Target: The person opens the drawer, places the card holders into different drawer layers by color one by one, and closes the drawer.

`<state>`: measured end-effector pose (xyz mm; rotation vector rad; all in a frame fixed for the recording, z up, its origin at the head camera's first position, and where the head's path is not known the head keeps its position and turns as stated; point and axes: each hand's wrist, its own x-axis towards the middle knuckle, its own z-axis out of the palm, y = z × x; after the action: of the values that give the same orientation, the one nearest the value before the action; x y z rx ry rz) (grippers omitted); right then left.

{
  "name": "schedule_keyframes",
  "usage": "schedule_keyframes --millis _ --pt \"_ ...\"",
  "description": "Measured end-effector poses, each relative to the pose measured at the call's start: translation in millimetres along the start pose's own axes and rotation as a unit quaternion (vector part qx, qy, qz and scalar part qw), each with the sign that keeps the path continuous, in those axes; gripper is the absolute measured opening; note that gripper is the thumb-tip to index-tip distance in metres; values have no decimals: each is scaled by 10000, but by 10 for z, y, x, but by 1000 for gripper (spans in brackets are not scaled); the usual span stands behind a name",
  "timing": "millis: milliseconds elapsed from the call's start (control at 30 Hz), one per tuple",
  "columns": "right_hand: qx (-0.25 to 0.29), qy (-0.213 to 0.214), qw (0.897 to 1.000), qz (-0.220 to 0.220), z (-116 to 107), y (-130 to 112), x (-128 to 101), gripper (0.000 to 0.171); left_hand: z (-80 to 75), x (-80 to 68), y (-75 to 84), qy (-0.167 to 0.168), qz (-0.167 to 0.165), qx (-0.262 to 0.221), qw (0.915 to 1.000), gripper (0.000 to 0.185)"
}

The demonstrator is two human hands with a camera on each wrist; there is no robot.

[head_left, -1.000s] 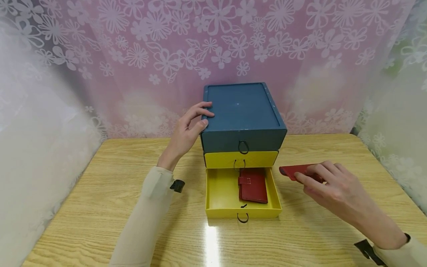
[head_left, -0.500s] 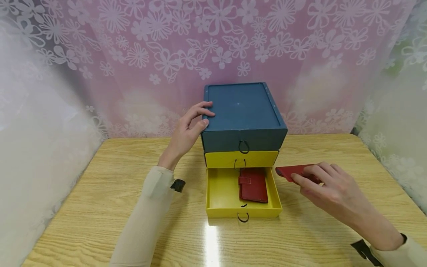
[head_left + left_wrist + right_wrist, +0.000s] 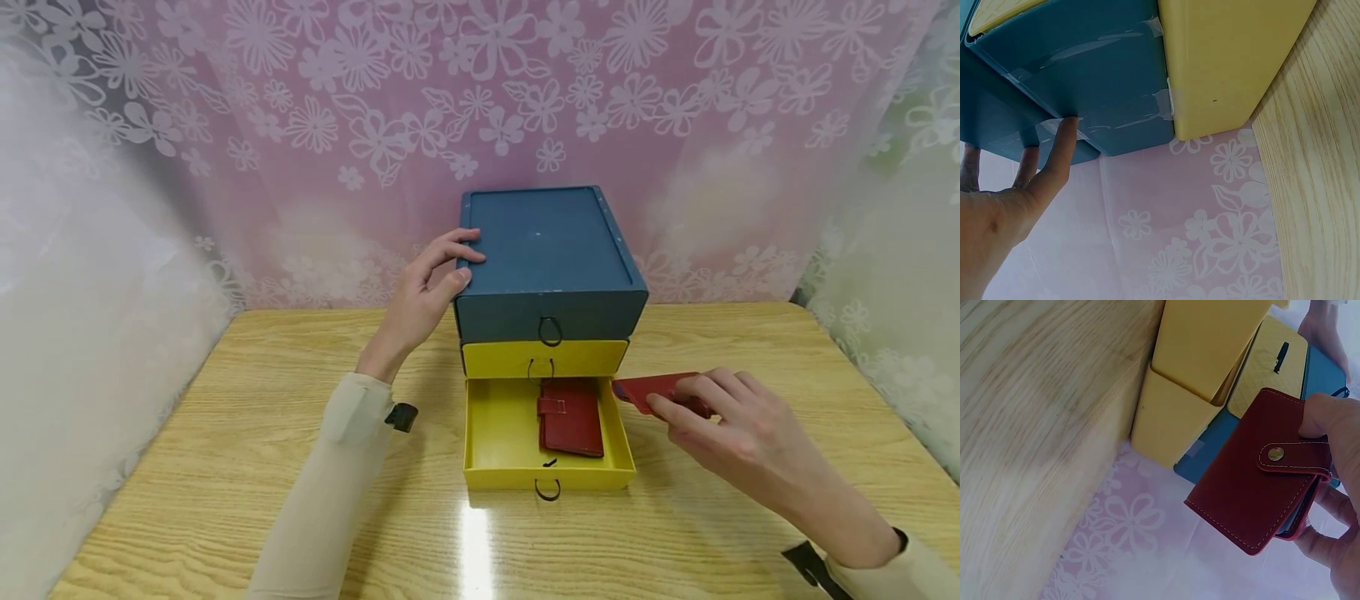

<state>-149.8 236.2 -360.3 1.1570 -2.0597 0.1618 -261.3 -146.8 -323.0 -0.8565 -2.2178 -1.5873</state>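
Blue top box point(image 3: 547, 250) over yellow drawers point(image 3: 544, 357) — a dark red wallet point(image 3: 570, 417) inside, another red wallet point(image 3: 648, 388) alongside with what looks like pale stitching. Wood-grain table point(image 3: 225, 467), pink flower-print curtain point(image 3: 420, 117).

The open bottom drawer point(image 3: 487, 433) has bare yellow floor on its left half; a red wallet point(image 3: 570, 417) fills the right. The closed yellow drawer point(image 3: 545, 358) overhangs its back edge. Bare counter point(image 3: 225, 467) lies left, right and in front of the drawer box point(image 3: 547, 275).
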Motion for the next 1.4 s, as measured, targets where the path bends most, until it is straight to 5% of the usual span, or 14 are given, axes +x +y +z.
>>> schedule_keyframes --millis 733,1167,1400 --pt "104 85 9998 -164 13 -102 88 45 9 -2 18 3 99 -139 9999 28" --pt "91 -234 9996 -138 -15 -191 159 51 4 -5 18 -27 34 -40 10000 28" --pt "154 57 9989 -447 46 -219 233 45 3 -6 19 -12 49 -35 10000 28"
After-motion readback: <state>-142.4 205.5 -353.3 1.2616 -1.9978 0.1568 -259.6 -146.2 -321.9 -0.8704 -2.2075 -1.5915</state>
